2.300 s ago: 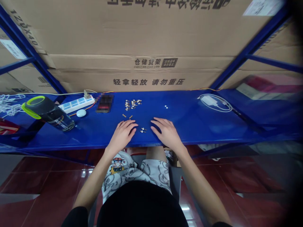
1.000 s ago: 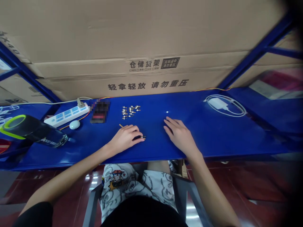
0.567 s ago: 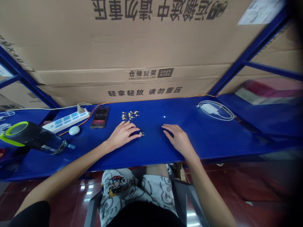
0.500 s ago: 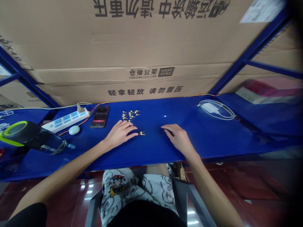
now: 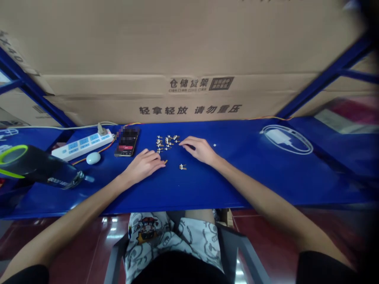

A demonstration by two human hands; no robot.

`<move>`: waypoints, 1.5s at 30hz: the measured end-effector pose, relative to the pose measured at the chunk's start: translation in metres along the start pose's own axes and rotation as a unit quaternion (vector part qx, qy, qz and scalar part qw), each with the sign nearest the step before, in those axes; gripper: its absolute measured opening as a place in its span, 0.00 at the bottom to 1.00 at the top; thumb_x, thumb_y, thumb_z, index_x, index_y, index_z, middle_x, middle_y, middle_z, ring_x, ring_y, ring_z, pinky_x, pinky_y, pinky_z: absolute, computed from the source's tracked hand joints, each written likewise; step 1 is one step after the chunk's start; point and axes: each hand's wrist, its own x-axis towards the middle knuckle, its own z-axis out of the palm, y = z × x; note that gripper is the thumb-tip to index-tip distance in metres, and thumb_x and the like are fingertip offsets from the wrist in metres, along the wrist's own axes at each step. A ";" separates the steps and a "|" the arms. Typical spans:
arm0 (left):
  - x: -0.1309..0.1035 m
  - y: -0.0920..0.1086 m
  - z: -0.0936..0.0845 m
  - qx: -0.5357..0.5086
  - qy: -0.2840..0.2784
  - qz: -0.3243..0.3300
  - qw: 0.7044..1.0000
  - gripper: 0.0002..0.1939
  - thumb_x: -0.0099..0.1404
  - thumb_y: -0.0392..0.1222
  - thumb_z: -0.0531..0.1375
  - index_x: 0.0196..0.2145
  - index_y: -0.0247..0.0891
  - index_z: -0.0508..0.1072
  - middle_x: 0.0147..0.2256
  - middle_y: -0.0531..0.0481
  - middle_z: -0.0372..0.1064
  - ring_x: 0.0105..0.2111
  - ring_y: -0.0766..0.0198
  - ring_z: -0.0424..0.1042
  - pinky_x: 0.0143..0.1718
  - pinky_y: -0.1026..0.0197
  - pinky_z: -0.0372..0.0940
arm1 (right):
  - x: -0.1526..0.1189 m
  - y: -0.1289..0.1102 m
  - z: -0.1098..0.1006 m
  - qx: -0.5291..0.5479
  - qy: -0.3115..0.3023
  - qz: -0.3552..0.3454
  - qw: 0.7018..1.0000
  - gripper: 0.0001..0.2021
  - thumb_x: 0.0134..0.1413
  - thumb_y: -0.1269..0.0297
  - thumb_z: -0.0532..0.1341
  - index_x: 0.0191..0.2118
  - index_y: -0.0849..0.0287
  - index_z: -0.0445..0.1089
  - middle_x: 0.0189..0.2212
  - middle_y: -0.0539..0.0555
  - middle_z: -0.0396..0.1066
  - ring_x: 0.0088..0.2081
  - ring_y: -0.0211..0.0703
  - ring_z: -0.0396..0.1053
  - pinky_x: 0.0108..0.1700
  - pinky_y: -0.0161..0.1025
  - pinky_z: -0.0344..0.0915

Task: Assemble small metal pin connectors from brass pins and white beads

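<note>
On the blue tabletop lies a loose cluster of small white parts with brass-coloured pins (image 5: 167,141). My left hand (image 5: 143,165) rests just in front of the cluster, thumb and fingers pinched on one such part, whose brass tip (image 5: 166,161) sticks out past the fingertips. At the cluster's right edge is my right hand (image 5: 199,149), its thumb and forefinger closed together; anything between them is too small to make out. A single pinned part (image 5: 182,167) lies apart, between the two hands and nearer to me.
Left of the cluster are a phone (image 5: 128,142), a white power strip (image 5: 84,145), a pale rounded object (image 5: 93,158) and a dark bottle (image 5: 38,165) lying on its side. A charger with coiled cable (image 5: 280,137) sits to the right. Cardboard (image 5: 118,106) stands behind.
My right hand has moved left and away from me to the cluster. My left hand has drawn slightly left, and a brass tip now shows at its fingers. The view has shifted a little.
</note>
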 end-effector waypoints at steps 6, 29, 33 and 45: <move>0.005 0.002 0.005 -0.045 0.004 -0.040 0.998 0.13 0.76 0.46 0.56 0.42 0.41 0.79 0.38 0.51 0.77 0.36 0.62 0.70 0.40 0.57 0.57 | -0.007 -0.020 0.001 0.059 0.014 -0.041 0.997 0.12 0.66 0.68 0.57 0.48 0.54 0.76 0.43 0.55 0.76 0.43 0.43 0.75 0.47 0.43 0.72; 0.024 0.009 0.017 -0.061 0.112 -0.077 0.989 0.07 0.76 0.44 0.56 0.45 0.41 0.73 0.42 0.51 0.79 0.42 0.60 0.74 0.45 0.54 0.57 | -0.005 -0.051 -0.004 0.150 0.000 0.073 0.986 0.06 0.61 0.63 0.66 0.41 0.50 0.81 0.38 0.51 0.80 0.38 0.43 0.77 0.44 0.44 0.73; 0.024 0.003 0.016 -0.091 0.130 -0.131 0.979 0.09 0.76 0.46 0.56 0.43 0.42 0.74 0.41 0.51 0.78 0.40 0.60 0.73 0.45 0.55 0.58 | -0.006 -0.049 -0.007 0.205 0.022 0.137 0.969 0.09 0.58 0.62 0.67 0.44 0.51 0.79 0.40 0.52 0.80 0.39 0.44 0.78 0.48 0.46 0.75; 0.024 0.013 0.012 -0.138 0.098 -0.115 0.979 0.09 0.76 0.45 0.56 0.43 0.40 0.72 0.41 0.52 0.78 0.42 0.61 0.73 0.46 0.56 0.58 | -0.010 -0.054 0.000 0.299 0.013 0.190 0.935 0.13 0.54 0.62 0.71 0.46 0.54 0.78 0.40 0.53 0.81 0.41 0.46 0.80 0.51 0.49 0.76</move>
